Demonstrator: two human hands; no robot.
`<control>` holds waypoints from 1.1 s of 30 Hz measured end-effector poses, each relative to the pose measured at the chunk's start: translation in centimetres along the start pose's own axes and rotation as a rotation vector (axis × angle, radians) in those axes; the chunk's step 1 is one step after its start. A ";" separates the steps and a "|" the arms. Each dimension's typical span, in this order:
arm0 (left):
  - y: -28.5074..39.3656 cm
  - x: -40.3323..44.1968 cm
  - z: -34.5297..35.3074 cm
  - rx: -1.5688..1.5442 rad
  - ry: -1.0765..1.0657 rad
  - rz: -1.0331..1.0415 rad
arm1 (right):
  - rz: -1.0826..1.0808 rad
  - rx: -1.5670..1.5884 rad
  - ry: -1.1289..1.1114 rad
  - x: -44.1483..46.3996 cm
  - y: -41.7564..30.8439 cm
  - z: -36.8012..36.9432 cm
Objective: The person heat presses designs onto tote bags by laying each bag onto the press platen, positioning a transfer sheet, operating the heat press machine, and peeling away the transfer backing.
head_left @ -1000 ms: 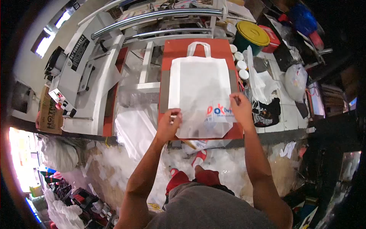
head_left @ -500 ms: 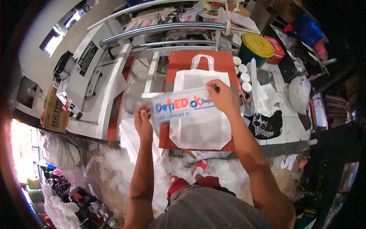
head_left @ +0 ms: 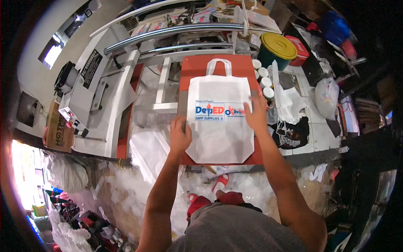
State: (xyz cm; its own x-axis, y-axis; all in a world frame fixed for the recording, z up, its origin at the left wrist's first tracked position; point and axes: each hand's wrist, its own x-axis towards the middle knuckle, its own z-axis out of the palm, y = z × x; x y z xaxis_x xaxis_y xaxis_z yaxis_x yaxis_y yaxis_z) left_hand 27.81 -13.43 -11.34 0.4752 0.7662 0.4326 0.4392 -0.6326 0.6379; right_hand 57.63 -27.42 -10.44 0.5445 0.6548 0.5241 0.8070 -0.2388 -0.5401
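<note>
A white tote bag (head_left: 219,145) lies flat on the red platen (head_left: 184,67), its handles toward the far side. On its middle rests a printed transfer sheet (head_left: 210,111) with blue and red lettering reading "DepED" and "SBFP SUPPLIES". My left hand (head_left: 179,134) is at the bag's left edge, just below the sheet's left end, fingers loosely bent and holding nothing I can see. Over the bag's right edge, my right hand (head_left: 257,114) has its fingers spread beside the sheet's right end.
A heat press machine (head_left: 90,80) stands at the left, with a chrome bar (head_left: 176,31) across the back. White jars (head_left: 268,91), a yellow-lidded bucket (head_left: 278,45) and a black printed cloth (head_left: 291,135) sit at the right. More white bags (head_left: 147,151) hang at the front left.
The transfer sheet, held up above the bag before, now lies flat on it. Both hands have come down; the left moved right and the right moved slightly lower, letting the sheet go.
</note>
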 end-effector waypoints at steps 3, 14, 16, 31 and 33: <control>0.9 0.0 1.4 0.081 -0.049 0.091 | 0.012 -0.078 -0.148 -4.7 -2.3 -1.2; -0.2 -1.5 3.2 0.290 -0.037 0.147 | -0.023 -0.198 -0.260 -8.0 -2.7 -0.1; 0.0 -1.7 3.0 0.282 -0.039 0.126 | -0.002 -0.191 -0.248 -8.1 -2.8 0.0; -0.2 -1.7 3.2 0.275 -0.030 0.115 | 0.012 -0.193 -0.265 -7.9 -3.1 -0.3; -0.2 -1.7 3.2 0.260 -0.034 0.104 | 0.011 -0.194 -0.263 -8.0 -3.1 -0.3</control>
State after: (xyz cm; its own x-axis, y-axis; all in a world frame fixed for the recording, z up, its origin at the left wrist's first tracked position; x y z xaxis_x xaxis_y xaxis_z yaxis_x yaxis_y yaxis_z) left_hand 29.38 -15.00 -14.27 0.5514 0.6939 0.4632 0.5652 -0.7191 0.4043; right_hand 50.85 -32.12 -12.76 0.4961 0.8084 0.3169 0.8438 -0.3627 -0.3957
